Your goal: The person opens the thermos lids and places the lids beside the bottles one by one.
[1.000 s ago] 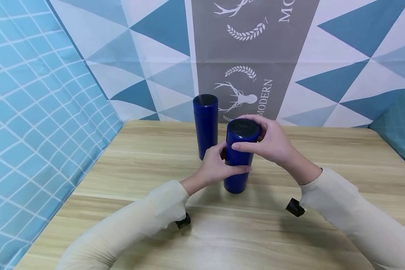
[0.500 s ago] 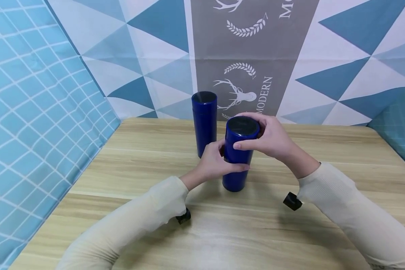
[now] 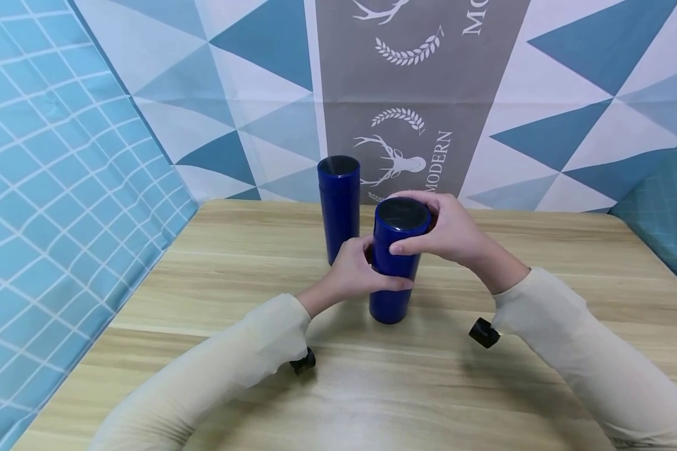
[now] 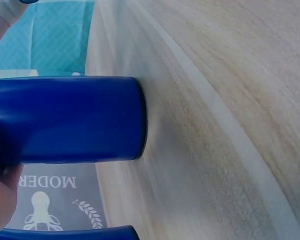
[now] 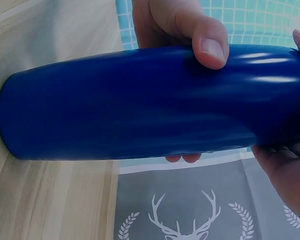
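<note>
A blue thermos flask (image 3: 396, 260) with a glossy dark top stands nearly upright in front of me, its base down at the tabletop. My left hand (image 3: 350, 270) grips it around the middle; in the right wrist view the left thumb (image 5: 212, 49) lies across its side and two fingertips show past its opposite edge. Higher up, my right hand (image 3: 451, 230) holds the flask near its top, thumb on the near side and the other fingers mostly hidden behind. A second, similar blue flask (image 3: 340, 210) stands just behind and to the left.
The light wooden table (image 3: 220, 282) runs back to a patterned wall covering (image 3: 271, 81) of triangles and a grey deer panel. A blue grid-patterned sheet (image 3: 51, 207) borders the left side. Small black wrist cameras (image 3: 484, 332) hang under both cream sleeves.
</note>
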A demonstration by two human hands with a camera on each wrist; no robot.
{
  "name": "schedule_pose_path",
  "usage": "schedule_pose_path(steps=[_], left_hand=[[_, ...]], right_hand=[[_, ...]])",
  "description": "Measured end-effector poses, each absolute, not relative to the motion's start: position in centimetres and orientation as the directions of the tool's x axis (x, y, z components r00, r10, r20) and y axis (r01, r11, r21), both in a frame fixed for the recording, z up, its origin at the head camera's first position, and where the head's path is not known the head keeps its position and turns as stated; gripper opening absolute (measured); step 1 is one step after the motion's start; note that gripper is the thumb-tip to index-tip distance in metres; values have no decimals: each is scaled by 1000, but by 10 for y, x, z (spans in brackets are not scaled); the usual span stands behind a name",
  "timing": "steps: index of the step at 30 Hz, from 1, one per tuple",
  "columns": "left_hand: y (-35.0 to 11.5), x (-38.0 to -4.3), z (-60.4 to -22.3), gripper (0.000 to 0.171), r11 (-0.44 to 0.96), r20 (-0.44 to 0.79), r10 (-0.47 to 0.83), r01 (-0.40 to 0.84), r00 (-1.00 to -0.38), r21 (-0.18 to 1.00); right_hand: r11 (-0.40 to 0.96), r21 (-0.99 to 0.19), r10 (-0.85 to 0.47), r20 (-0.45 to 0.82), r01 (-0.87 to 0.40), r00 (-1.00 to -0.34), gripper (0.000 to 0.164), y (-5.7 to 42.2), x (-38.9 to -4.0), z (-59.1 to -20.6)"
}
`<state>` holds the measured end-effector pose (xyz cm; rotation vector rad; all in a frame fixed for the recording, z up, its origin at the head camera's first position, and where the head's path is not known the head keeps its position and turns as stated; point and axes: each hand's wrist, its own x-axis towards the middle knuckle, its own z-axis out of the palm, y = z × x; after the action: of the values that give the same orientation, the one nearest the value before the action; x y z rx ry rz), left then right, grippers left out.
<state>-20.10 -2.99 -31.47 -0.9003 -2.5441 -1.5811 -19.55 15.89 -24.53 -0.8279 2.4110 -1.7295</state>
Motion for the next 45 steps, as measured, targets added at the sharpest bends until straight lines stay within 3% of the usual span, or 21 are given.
schedule_pose_path(steps=[19,27,31,39,42,45], left_hand=[[-33,-205,-310,55,356,229,508,444,-831,822],[-35,-208,-310,56,314,180,610,444,-772,839],[-35,-206,-309,57,308,174,612,436,-771,845],[-33,-199,-310,56,279,216,591,449,-777,849],[-32,-195,-309,55,313,226,537,442,-812,841],[-32,-191,-310,55,340,233,484,427,-843,838]], right_hand=[[159,-904,-513,268,-397,-815,64,161,-204,-250],[-99,-927,-711,320,-362,-626,56,166,-216,-257],[-130,-927,-727,329,-351,-602,56,166,-215,-258],[-76,-906,-720,338,-416,-606,66,169,-205,-254],[-9,-900,-671,329,-436,-665,73,171,-199,-249],[129,-889,-557,302,-440,-774,78,169,-188,-241]])
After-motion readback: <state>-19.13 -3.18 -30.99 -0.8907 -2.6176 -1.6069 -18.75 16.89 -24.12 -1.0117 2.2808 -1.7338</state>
